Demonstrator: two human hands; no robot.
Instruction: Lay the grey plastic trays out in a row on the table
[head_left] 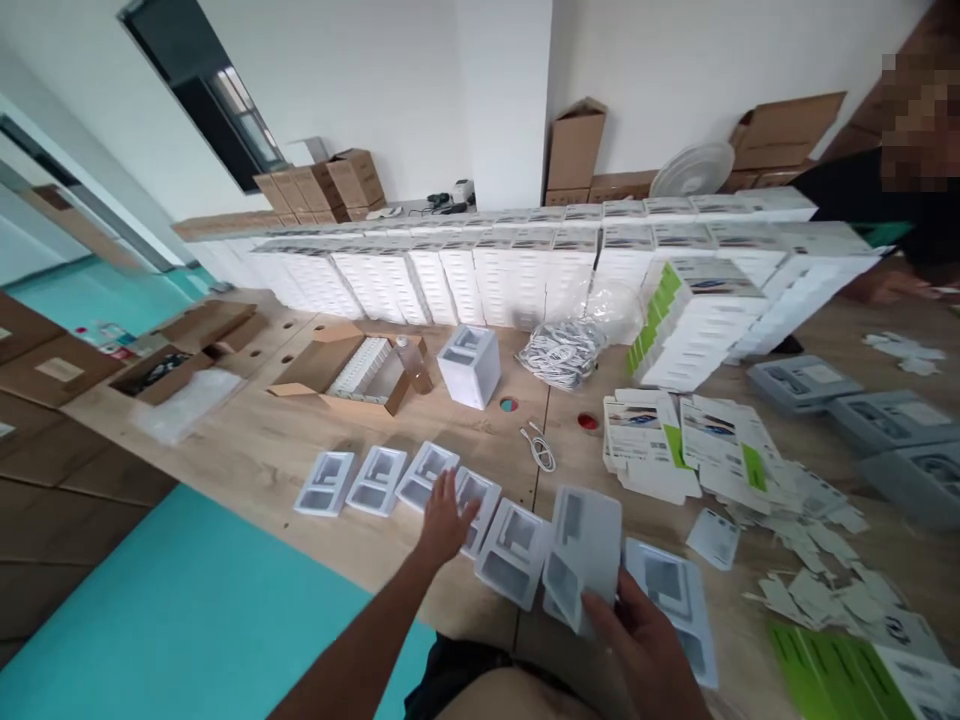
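Left hand (444,520) lies spread flat on a tray (474,502) near the tabletop (247,450) edge; right hand (637,640) grips trays (581,550) beside it

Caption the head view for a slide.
Left hand lays white trays in a row; right hand holds a stack.

White moulded trays (420,478) lie flat in a row — one tray (583,550) held tilted.

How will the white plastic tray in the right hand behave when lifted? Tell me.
The white tray looks thin and moulded, so probably light and slightly flexible. The right hand holds it by one edge without sagging. Its glossy surface may be slippery.
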